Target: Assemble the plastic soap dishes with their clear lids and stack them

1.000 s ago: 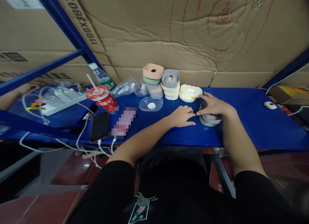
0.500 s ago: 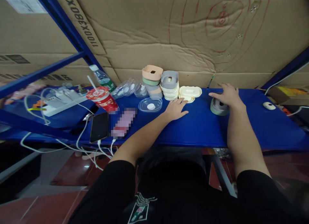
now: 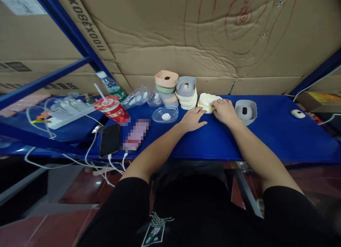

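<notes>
My left hand (image 3: 194, 119) lies with its fingers apart on the blue table, its fingertips at the near left edge of the cream trays (image 3: 206, 100). My right hand (image 3: 225, 111) has its fingers curled on the right side of those trays. Left of them stands a stack of cream pieces (image 3: 188, 102) with a grey box (image 3: 186, 86) on top. To the right of my right hand sits a grey box (image 3: 245, 110) with a dark slot. A peach box (image 3: 166, 78) tops another stack, above green and grey ones.
Clear lids (image 3: 165, 115) lie left of the stacks. Farther left are a red cup (image 3: 113, 109) with a straw, a bottle (image 3: 113, 87), a phone (image 3: 109, 140), cables and a power strip (image 3: 66, 114). A small white object (image 3: 297, 114) sits at the right.
My right hand has moved left from the grey box to the cream trays, and its fingers have closed. My left hand has hardly moved.
</notes>
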`<state>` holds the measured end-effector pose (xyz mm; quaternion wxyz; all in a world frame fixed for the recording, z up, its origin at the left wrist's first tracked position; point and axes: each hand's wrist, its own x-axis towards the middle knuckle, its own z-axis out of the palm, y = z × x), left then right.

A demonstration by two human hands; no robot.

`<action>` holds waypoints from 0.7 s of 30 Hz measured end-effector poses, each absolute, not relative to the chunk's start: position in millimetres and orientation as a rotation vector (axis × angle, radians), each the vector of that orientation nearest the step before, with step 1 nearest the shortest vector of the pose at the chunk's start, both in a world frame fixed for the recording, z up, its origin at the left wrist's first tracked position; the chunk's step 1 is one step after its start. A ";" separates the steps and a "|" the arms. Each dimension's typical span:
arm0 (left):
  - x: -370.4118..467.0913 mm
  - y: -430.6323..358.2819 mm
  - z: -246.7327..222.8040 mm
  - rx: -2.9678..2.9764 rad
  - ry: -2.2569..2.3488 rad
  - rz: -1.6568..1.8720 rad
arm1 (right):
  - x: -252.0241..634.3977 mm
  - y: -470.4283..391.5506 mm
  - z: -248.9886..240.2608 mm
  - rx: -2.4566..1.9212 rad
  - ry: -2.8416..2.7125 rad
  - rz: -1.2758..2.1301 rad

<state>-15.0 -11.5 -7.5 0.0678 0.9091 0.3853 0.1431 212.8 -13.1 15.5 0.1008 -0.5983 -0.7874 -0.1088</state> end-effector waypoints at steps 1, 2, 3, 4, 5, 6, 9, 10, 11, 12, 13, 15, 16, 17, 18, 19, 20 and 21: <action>-14.8 -11.4 -8.3 2.735 1.152 0.431 | 216.3 -11.8 15.7 -1.765 -2.297 -0.302; -14.5 -11.4 -9.1 2.729 1.144 0.430 | 219.2 -11.5 16.5 -1.759 -2.268 -0.277; -14.1 -11.3 -10.0 2.719 1.135 0.432 | 221.3 -12.2 18.2 -1.744 -2.241 -0.251; -13.8 -11.1 -10.9 2.705 1.130 0.443 | 222.5 -14.1 20.8 -1.715 -2.216 -0.226; -13.7 -10.7 -11.9 2.688 1.127 0.468 | 222.7 -17.1 24.4 -1.669 -2.186 -0.200; -13.9 -9.9 -12.6 2.666 1.129 0.515 | 222.2 -21.0 28.8 -1.613 -2.147 -0.175; -18.0 -6.4 -12.4 2.564 1.161 0.805 | 218.7 -35.0 44.3 -1.458 -1.979 -0.086; -21.0 -5.2 -10.9 2.525 1.175 0.925 | 217.6 -39.1 48.8 -1.433 -1.924 -0.058; -24.8 -4.4 -8.5 2.496 1.187 1.035 | 216.8 -42.2 52.3 -1.414 -1.879 -0.029; -29.2 -4.0 -5.4 2.484 1.194 1.129 | 216.1 -44.1 54.2 -1.396 -1.847 0.007; -33.9 -4.1 -1.5 2.491 1.195 1.199 | 215.6 -44.8 54.5 -1.376 -1.831 0.058; -42.4 -5.8 7.3 2.557 1.164 1.250 | 214.2 -42.7 49.8 -1.329 -1.872 0.208; -45.4 -7.4 11.8 2.600 1.132 1.218 | 213.0 -40.5 45.3 -1.306 -1.927 0.294; -47.3 -9.4 15.8 2.651 1.087 1.138 | 211.2 -37.7 39.9 -1.286 -1.999 0.371; -48.0 -11.9 19.1 2.700 1.036 1.016 | 209.0 -34.8 34.0 -1.265 -2.087 0.425; -47.6 -14.6 21.5 2.740 0.986 0.868 | 206.3 -31.9 28.4 -1.246 -2.181 0.441; -46.4 -17.5 23.1 2.768 0.948 0.709 | 203.6 -29.3 23.5 -1.229 -2.271 0.424; -44.7 -20.4 23.9 2.779 0.930 0.560 | 201.2 -27.2 19.9 -1.218 -2.352 0.387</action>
